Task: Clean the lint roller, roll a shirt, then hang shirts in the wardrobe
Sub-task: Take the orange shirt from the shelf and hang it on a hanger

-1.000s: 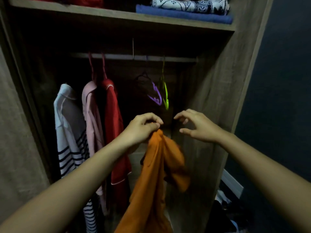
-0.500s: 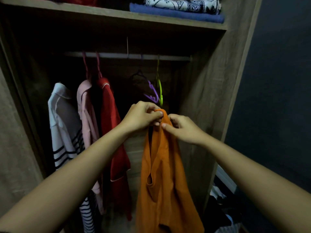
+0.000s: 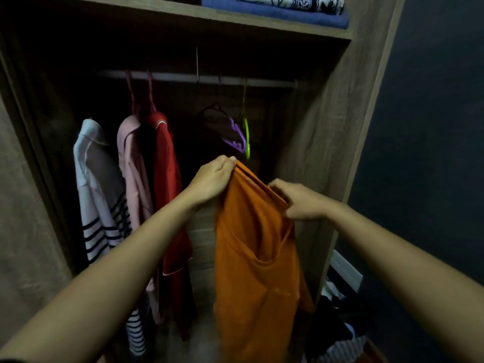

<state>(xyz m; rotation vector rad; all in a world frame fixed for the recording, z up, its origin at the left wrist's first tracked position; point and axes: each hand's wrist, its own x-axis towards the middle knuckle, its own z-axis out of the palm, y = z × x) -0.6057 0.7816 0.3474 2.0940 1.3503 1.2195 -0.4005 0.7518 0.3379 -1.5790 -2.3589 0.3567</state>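
the orange shirt (image 3: pixel 256 258) hangs before the wardrobe (image 3: pixel 327 153), below the rail (image 3: pixel 262 82). the left hand (image 3: pixel 212 179) pinches one end of its top edge; the right hand (image 3: pixel 298 203) grips the other, fingers curled. it looks light and limp, likely to sag, so it is best held at the shoulders while a hanger (image 3: pixel 246 142) goes in.

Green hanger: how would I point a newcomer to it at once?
Inside the wardrobe, find the hanging rail. Right of the red shirt hang bare hangers, above the orange shirt. The green hanger is rightmost, lime and thin; its neighbours are a purple hanger and a black hanger.
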